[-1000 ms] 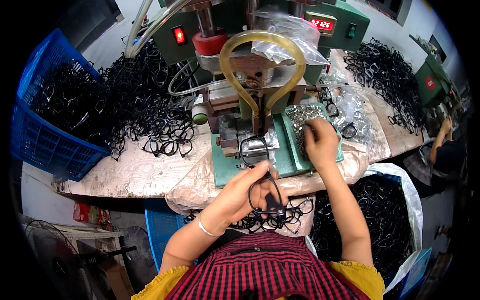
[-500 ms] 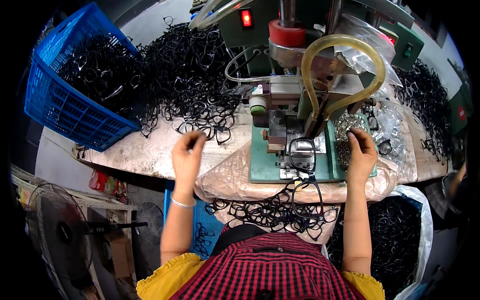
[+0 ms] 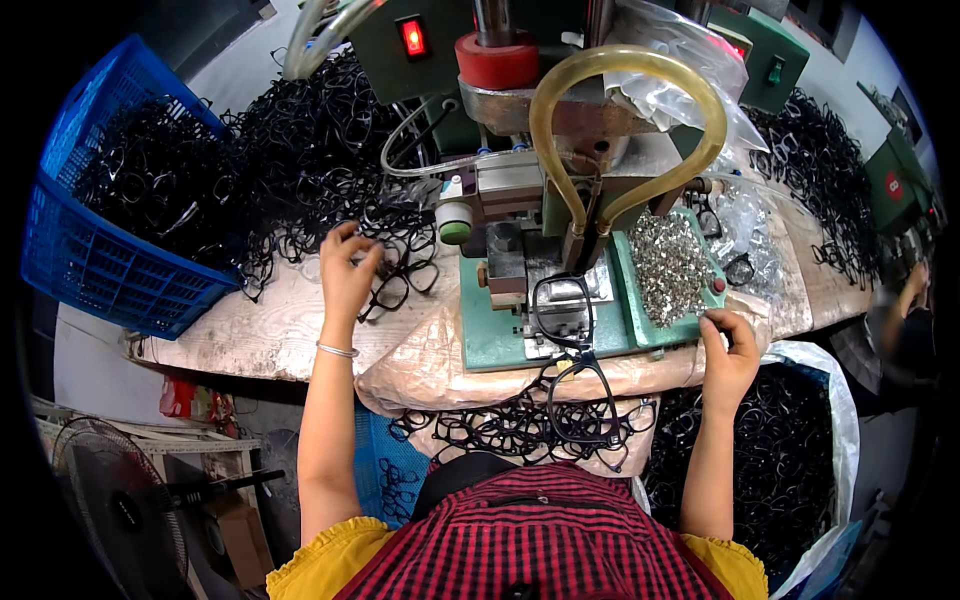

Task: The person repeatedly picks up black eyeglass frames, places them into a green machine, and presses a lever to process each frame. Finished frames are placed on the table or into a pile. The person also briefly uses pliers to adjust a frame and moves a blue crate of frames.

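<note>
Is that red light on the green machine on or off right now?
On. The red switch light glows brightly against the dark green machine housing above the press.

Bright even light, sharp centre, dark fisheye rim

Red lit indicator [image 3: 412, 37] at 12 o'clock, small rectangle set in the green machine panel [image 3: 380, 60]. Second red display [image 3: 738, 48] at 1 o'clock on another green box, half hidden behind a clear plastic bag [image 3: 665, 70] draped over the machine head. Round red label [image 3: 893, 187] at 2–3 o'clock on a green unit at the bench end. Clear plastic bags [image 3: 745, 215] lie crumpled at 2 o'clock beside the tray of metal parts. Big white sack [image 3: 835, 400] at 4 o'clock, open, full of black frames. Red packet [image 3: 180, 397] at 8 o'clock under the bench.
</note>
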The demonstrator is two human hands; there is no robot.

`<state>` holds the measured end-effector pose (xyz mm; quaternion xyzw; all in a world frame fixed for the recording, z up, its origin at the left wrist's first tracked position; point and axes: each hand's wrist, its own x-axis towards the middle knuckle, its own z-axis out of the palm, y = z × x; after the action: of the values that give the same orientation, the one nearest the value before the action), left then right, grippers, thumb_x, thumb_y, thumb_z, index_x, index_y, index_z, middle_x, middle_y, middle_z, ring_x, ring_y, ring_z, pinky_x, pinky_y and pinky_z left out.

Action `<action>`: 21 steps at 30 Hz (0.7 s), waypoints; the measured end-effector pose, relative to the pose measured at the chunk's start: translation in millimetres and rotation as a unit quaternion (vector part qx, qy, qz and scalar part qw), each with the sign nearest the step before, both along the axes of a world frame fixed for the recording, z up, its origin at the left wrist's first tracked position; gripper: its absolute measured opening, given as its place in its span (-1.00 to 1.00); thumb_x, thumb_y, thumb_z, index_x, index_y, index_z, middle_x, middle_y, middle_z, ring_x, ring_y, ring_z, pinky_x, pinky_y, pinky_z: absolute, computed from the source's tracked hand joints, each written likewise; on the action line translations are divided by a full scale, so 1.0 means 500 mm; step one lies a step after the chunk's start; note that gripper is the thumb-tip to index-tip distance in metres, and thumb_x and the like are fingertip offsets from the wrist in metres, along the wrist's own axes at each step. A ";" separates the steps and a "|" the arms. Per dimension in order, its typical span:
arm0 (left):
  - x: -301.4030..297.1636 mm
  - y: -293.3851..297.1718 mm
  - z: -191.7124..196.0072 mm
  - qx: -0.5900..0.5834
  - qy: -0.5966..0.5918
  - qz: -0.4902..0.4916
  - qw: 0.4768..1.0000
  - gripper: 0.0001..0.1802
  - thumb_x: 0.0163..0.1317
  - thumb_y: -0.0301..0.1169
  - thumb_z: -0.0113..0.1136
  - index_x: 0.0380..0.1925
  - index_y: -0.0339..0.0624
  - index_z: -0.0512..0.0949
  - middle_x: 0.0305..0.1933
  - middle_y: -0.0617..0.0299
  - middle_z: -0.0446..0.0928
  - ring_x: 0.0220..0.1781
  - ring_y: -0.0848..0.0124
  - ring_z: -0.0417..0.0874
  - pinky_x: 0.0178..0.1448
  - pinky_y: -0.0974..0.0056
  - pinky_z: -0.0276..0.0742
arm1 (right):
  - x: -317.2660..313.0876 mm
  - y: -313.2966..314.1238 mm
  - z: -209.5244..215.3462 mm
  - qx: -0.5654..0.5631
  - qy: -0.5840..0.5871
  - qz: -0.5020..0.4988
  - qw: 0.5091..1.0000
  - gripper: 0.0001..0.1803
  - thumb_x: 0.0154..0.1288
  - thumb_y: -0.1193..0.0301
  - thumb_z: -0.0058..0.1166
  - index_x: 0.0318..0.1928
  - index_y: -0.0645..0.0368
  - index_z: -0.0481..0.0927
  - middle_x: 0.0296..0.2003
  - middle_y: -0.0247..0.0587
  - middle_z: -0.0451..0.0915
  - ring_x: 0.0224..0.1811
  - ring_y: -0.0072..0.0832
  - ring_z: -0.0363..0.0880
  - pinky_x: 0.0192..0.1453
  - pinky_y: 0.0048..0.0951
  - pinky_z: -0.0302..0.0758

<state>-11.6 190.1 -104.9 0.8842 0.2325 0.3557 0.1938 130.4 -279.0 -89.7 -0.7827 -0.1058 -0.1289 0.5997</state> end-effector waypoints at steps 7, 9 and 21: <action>0.029 -0.021 0.030 -0.271 -0.258 -0.068 0.925 -0.72 0.47 -0.31 -0.03 -0.11 -0.31 0.55 -0.06 0.15 0.63 -0.12 0.53 0.50 0.05 0.45 0.37 | -0.003 0.211 0.132 0.052 -0.138 0.202 0.968 -0.84 0.08 0.62 0.20 -0.27 0.23 0.63 -0.30 -0.21 0.64 -0.22 -0.47 0.59 -0.05 -0.48 0.47; 0.016 -0.034 -0.009 -0.402 -0.374 -0.101 0.829 -0.77 0.50 -0.27 -0.10 -0.17 -0.22 0.39 0.09 -0.02 0.58 0.15 0.32 0.55 0.26 0.27 0.43 | -0.015 0.256 0.116 0.123 -0.056 0.205 0.969 -0.80 0.09 0.63 0.19 -0.21 0.25 0.60 -0.28 -0.26 0.63 -0.21 -0.51 0.58 -0.06 -0.52 0.46; 0.129 0.055 0.109 -0.463 -0.509 -0.163 0.707 -0.70 0.50 -0.21 -0.17 -0.26 -0.16 0.44 0.26 -0.12 0.44 0.28 0.15 0.45 0.42 0.06 0.29 | -0.078 0.293 0.162 0.383 0.140 0.277 0.870 -0.51 0.21 0.63 0.14 0.14 0.38 0.31 -0.17 -0.16 0.64 -0.10 -0.58 0.56 0.05 -0.56 0.43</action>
<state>53.0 217.8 -50.4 0.3917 0.0862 0.5625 0.7230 91.4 -132.6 -8.5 -0.4401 -0.1754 0.1225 0.8721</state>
